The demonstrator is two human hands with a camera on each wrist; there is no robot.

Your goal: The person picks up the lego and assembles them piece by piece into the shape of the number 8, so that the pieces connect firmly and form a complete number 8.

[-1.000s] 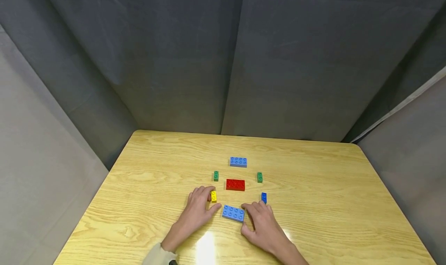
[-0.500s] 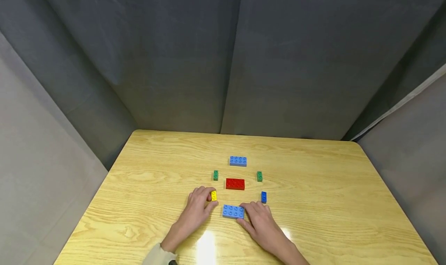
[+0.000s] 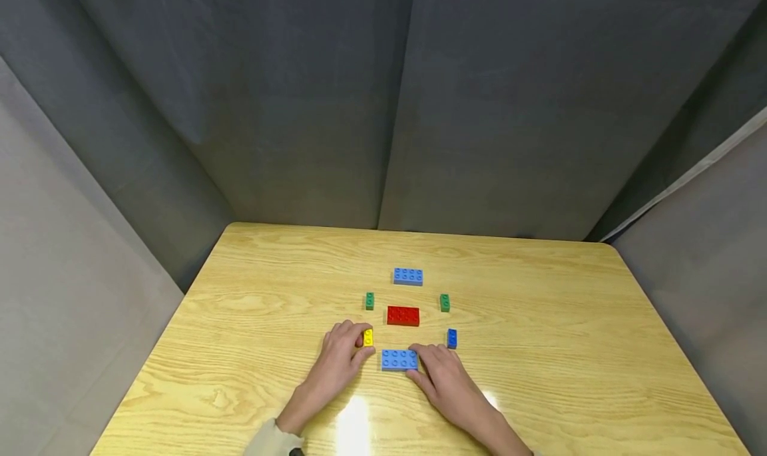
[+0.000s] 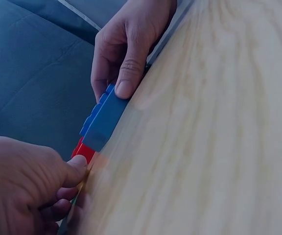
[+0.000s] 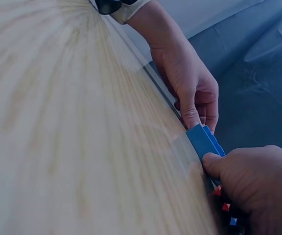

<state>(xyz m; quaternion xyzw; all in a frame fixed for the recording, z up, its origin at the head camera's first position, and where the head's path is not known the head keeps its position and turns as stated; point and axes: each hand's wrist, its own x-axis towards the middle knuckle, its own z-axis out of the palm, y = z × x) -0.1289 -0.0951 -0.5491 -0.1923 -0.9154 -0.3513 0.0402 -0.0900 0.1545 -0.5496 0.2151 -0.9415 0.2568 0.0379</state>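
- The left hand (image 3: 340,355) appears to pinch the yellow brick (image 3: 368,338), a finger at its far end and the thumb at its near end.
- The right hand (image 3: 448,384) grips the right end of the near light-blue brick (image 3: 395,360), which lies flat, studs up, on the bench (image 3: 281,269), nearer the person than the red brick (image 3: 403,316).
- The step in hand looks like holding or squaring both bricks; light, even pressure from thumb and finger would best keep them from twisting.
- Low fingertips on the sides suit such small pieces, with the right knuckles kept off the dark-blue brick (image 3: 452,339) just beyond.
- The left fingers cover the yellow brick's left edge, and the left wrist view mostly hides it behind the thumb.
- Red and blue specks below the right hand in the right wrist view are too dark to identify surely.
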